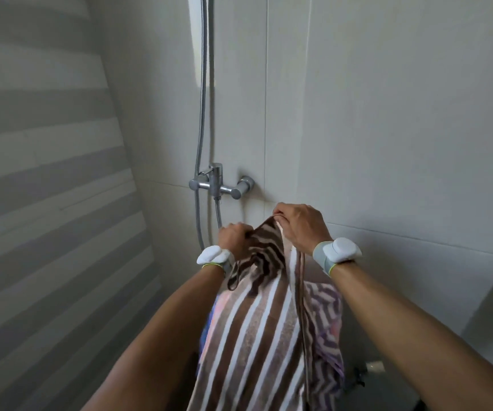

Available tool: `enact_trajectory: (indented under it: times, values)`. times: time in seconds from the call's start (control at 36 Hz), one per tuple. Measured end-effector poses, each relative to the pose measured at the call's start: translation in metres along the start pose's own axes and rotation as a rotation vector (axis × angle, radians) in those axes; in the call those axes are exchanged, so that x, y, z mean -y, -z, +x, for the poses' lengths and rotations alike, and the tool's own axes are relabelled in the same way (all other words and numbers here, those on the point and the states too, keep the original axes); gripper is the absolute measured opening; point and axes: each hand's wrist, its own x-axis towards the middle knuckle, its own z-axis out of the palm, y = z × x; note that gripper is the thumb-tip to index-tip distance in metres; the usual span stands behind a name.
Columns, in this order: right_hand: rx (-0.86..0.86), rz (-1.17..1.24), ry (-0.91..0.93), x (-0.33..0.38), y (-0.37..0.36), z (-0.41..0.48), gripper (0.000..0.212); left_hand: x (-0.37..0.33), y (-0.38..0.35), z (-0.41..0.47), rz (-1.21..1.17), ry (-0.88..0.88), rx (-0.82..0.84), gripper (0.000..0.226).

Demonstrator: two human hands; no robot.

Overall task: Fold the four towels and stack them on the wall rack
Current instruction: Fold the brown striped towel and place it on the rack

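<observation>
Striped towel (257,336) hangs lower centre of frame | left grip (233,238) and right grip (298,226) each pinch its top edge, close together below the shower mixer (218,185) | we judge corners matched so the halves hang even

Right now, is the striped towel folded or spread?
Partly folded, not spread: the striped towel hangs lengthwise, top edge gathered and pinched by left hand and right hand, one corner flopped over.

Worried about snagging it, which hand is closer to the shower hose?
Left. The left hand, gripping the striped towel, is just right of the shower hose; the right hand pinches the towel's edge farther right.
</observation>
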Motion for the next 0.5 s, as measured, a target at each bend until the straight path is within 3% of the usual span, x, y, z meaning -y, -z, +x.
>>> enact_trajectory:
  times: [0.5]
  values:
    - [-0.193, 0.201, 0.184, 0.128, 0.073, 0.026, 0.008, 0.119, 0.156, -0.117, 0.005, 0.286, -0.109, 0.012]
